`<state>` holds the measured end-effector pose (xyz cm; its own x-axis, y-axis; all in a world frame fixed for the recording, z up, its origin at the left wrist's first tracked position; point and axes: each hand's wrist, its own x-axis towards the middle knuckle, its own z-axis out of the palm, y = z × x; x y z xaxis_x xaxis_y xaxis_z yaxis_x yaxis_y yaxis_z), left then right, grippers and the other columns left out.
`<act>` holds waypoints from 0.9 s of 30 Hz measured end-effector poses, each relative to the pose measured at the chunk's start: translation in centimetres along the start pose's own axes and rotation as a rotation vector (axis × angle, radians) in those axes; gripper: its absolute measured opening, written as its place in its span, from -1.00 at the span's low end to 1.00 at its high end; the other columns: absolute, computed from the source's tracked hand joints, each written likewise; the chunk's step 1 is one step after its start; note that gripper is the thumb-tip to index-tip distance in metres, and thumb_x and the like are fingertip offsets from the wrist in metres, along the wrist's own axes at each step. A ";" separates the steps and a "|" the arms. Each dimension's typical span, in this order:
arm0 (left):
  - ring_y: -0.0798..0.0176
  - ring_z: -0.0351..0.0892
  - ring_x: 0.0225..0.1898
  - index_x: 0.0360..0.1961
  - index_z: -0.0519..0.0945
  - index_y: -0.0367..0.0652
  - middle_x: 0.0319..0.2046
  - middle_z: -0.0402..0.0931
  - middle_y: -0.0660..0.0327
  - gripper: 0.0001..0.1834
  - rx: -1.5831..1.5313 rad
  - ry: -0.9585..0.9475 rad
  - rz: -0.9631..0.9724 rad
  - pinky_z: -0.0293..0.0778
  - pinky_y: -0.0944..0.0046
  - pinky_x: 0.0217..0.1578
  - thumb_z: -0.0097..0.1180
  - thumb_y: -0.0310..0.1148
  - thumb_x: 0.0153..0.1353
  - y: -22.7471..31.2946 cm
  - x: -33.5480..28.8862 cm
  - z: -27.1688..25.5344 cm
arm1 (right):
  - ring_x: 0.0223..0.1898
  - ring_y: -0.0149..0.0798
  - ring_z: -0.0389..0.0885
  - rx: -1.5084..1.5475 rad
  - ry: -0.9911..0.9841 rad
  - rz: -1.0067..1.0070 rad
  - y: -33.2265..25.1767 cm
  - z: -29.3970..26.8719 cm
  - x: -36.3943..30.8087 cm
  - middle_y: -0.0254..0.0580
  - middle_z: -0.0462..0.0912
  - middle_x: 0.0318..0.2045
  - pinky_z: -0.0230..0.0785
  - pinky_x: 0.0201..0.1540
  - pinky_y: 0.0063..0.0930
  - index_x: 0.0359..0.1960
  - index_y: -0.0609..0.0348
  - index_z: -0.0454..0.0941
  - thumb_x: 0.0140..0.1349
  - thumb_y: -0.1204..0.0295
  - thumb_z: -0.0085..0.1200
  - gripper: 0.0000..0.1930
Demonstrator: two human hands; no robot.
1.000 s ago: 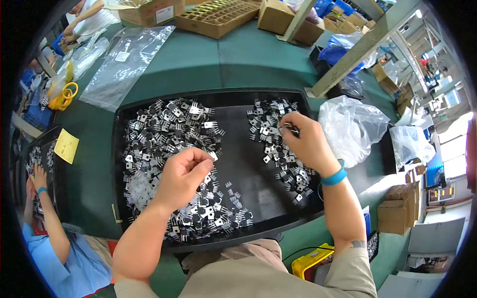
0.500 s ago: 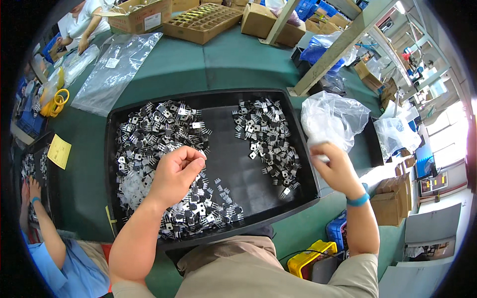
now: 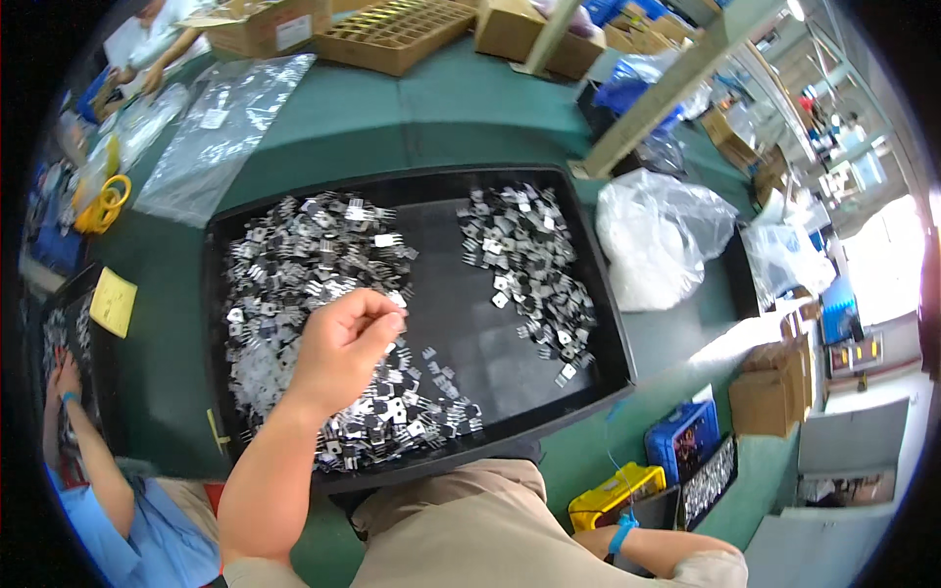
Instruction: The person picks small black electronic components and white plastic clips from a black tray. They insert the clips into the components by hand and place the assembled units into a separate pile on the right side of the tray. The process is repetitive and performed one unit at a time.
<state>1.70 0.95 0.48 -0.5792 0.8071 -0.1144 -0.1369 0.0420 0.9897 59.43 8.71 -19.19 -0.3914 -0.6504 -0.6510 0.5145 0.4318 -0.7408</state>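
Observation:
My left hand (image 3: 348, 345) hovers over the left part of a black tray (image 3: 421, 179), thumb and fingertips pinched together. What sits between the fingertips is too small or hidden to make out. Below it spreads a big pile of black transistors with metal legs (image 3: 314, 240), mixed at the lower left with small translucent white pieces (image 3: 263, 377). A second transistor pile (image 3: 520, 245) lies along the tray's right side. My right hand (image 3: 591, 542) is drawn back against my body at the lower edge; only a strip beside the blue wristband (image 3: 621, 535) shows, its fingers hidden.
A clear bag of white pieces (image 3: 647, 245) stands right of the tray. Yellow (image 3: 613, 497) and blue (image 3: 681, 438) bins sit lower right. A co-worker's arm (image 3: 93, 431) reaches into another tray at left. Cardboard boxes (image 3: 392, 44) and a metal post (image 3: 652, 98) stand behind.
My right hand has moved from beside the clear bag down and back to my body. My left hand keeps its place and pinch. The view has shifted slightly.

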 end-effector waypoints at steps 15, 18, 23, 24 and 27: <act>0.58 0.40 -0.51 -0.31 0.57 -0.29 -0.51 0.52 0.36 -0.92 0.110 0.111 0.130 0.35 0.50 -0.49 0.14 -0.48 0.22 1.3 -0.2 -1.4 | 0.03 0.02 0.56 0.066 0.164 0.215 -8.5 -11.3 -0.5 0.04 0.60 0.01 0.38 0.06 -0.18 0.04 0.11 0.54 0.10 0.19 0.16 -0.53; 0.57 0.43 -0.50 -0.30 0.58 -0.29 -0.48 0.53 0.32 -0.90 0.112 0.096 0.162 0.38 0.49 -0.47 0.16 -0.47 0.21 0.9 -0.3 -2.0 | 0.02 0.02 0.56 0.045 0.177 0.217 -8.9 -12.5 -0.1 0.04 0.60 0.01 0.38 0.06 -0.18 0.04 0.11 0.54 0.10 0.19 0.16 -0.53; 0.55 0.44 -0.48 -0.29 0.58 -0.30 -0.45 0.53 0.30 -0.90 0.156 0.103 0.245 0.40 0.48 -0.47 0.16 -0.49 0.19 0.5 0.4 -1.8 | 0.02 0.02 0.56 0.026 0.187 0.212 -9.0 -13.6 -0.3 0.03 0.60 0.01 0.38 0.05 -0.18 0.03 0.11 0.55 0.10 0.19 0.16 -0.54; 0.55 0.44 -0.47 -0.28 0.57 -0.30 -0.43 0.53 0.30 -0.90 0.157 0.095 0.245 0.40 0.48 -0.46 0.16 -0.50 0.19 0.7 0.4 -1.8 | 0.02 0.02 0.56 0.026 0.192 0.210 -9.2 -13.7 -0.4 0.03 0.60 0.01 0.38 0.05 -0.18 0.03 0.11 0.55 0.10 0.19 0.16 -0.54; 0.54 0.44 -0.46 -0.26 0.56 -0.29 -0.42 0.52 0.30 -0.89 0.115 0.095 0.297 0.40 0.48 -0.45 0.16 -0.51 0.19 0.6 0.2 -2.3 | 0.01 0.02 0.56 0.012 0.200 0.206 -9.5 -14.4 -0.4 0.03 0.60 0.00 0.38 0.05 -0.18 0.03 0.11 0.55 0.10 0.19 0.16 -0.54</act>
<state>-0.37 -0.21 0.84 -0.6534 0.7356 0.1787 0.1380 -0.1164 0.9836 43.73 13.90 -14.27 -0.4200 -0.4132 -0.8080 0.6069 0.5341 -0.5886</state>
